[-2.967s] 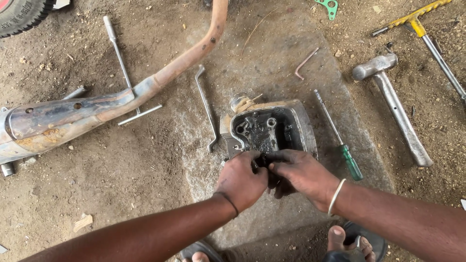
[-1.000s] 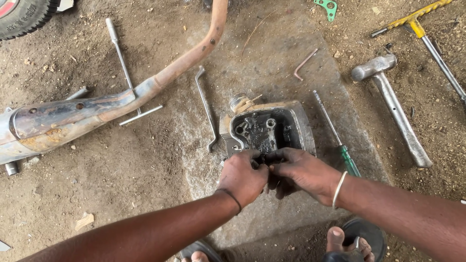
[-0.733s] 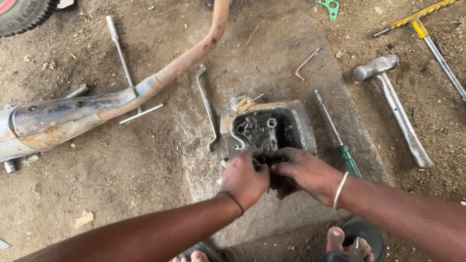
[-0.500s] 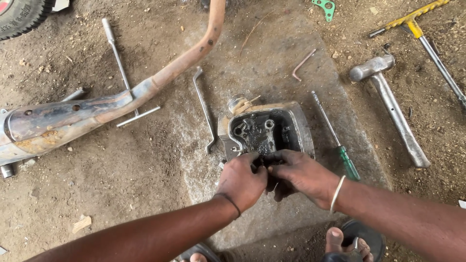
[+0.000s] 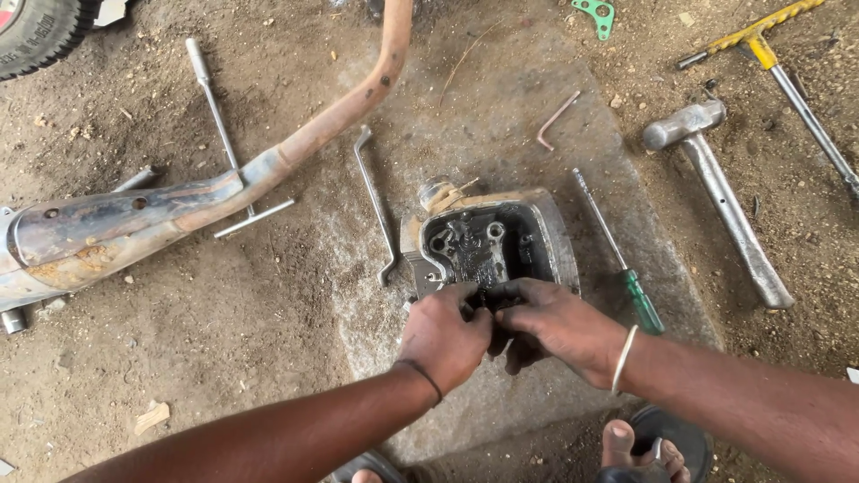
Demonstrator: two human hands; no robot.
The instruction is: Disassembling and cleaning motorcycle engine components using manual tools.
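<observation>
- Bare dirt floor (image 5: 224, 358) all round, with a flat grey stone slab (image 5: 501, 116) in the middle of the frame serving as the work spot.
- On that slab, centre frame, sits the greasy grey metal engine head casting (image 5: 501, 237), open side up, dark valve gear showing inside.
- Both hands are on its near edge: the left hand (image 5: 443, 335) is clenched, knuckles up, and the right hand (image 5: 559, 326) curls its fingers against the left.
- Each grip is closed over some small part at the casting's rim; my read is that this is the fiddly stage of working a small piece in or out.
- Next move, I'd judge, calls for steady finger pressure and a firm hold so the casting doesn't slide on the slab.
- Close by: a green-handled screwdriver (image 5: 626, 264) just right of the casting, a bent steel spanner (image 5: 374, 206) just left, a steel hammer (image 5: 720, 197) further right.
- Upper right, a yellow-necked T-handle wrench (image 5: 778, 58); upper left, a slim T-bar socket wrench (image 5: 219, 125) crossing a long rusty exhaust pipe with silencer (image 5: 179, 210).
- Hidden: whatever the fingers pinch is completely covered by the knuckles.
- Cut off: a black tyre (image 5: 40, 31) at the top-left corner, a green bracket (image 5: 598, 13) at the top edge, sandalled toes (image 5: 631, 447) at the bottom.
</observation>
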